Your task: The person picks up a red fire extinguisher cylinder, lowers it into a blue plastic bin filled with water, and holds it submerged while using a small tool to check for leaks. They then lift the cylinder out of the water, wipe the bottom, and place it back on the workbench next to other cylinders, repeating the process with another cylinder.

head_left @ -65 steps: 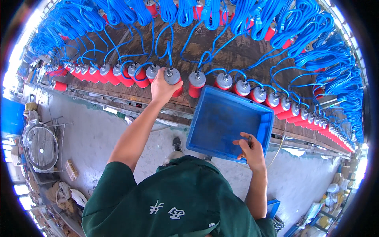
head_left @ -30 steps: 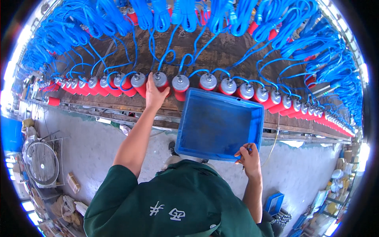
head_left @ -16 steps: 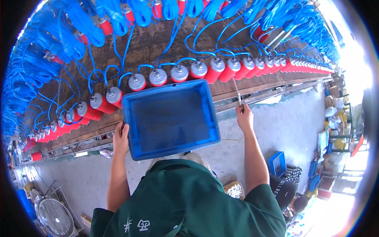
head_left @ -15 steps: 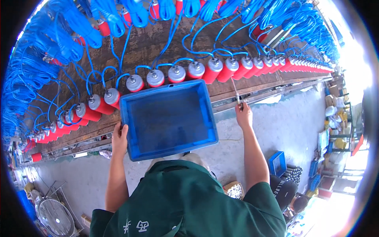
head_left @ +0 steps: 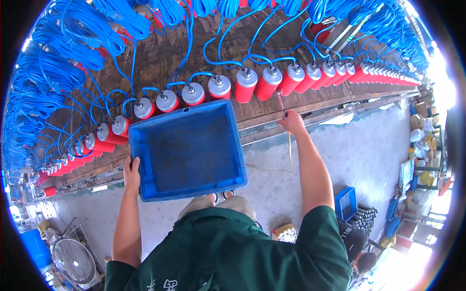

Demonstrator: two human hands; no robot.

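My left hand (head_left: 131, 175) grips the left side of a blue plastic crate (head_left: 136, 165), thumb over its rim. The crate is tilted toward me, its dark inside bare, and its far rim lies close to the row of red cylinders. My right hand (head_left: 292, 122) is closed around a slim rod-shaped tool (head_left: 282, 103), its kind too small to make out. The tool's tip is at the lower part of a red cylinder with a grey metal cap (head_left: 270, 83); whether it touches, I cannot tell. Blue cables (head_left: 221, 63) run from the caps.
Capped red cylinders (head_left: 359, 72) line the front edge of a worn wooden bench (head_left: 165, 53). Coiled blue cables (head_left: 63, 72) are heaped along its far side. On the floor at right are a small blue crate (head_left: 345, 203) and metal tubes (head_left: 364, 219). A round fan-like frame (head_left: 74, 260) stands lower left.
My view has shifted along the bench. The crate and my left hand appear further left. The tool in my right hand has come to a different place along the cylinder row.
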